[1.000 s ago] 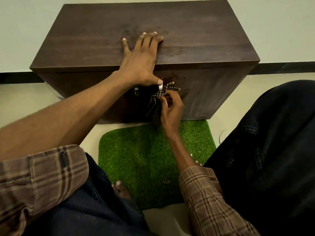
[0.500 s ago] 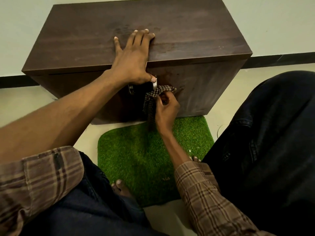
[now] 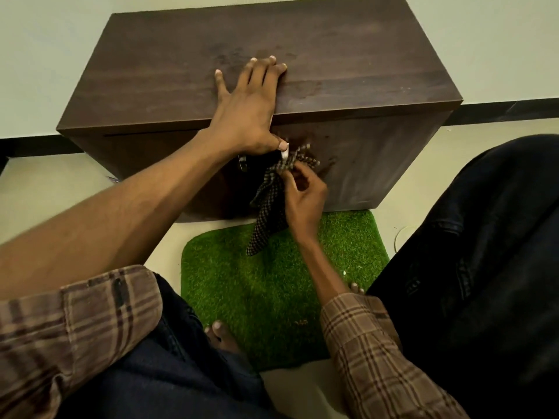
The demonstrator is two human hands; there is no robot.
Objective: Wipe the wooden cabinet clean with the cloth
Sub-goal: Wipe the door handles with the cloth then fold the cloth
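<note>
The dark brown wooden cabinet (image 3: 332,71) stands on the floor against a pale wall. The left hand (image 3: 245,116) lies flat on its top, fingers straight. The right hand (image 3: 305,198) pinches a brown checked cloth (image 3: 272,204) against its front, above a green artificial-grass mat (image 3: 272,282).

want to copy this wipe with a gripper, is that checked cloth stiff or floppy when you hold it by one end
Probably floppy: the cloth hangs limp and creased below the right hand, which pinches its top against the cabinet front. It looks light, since a fingertip pinch holds it. Its loose tail may swing or drag toward the mat.
</note>
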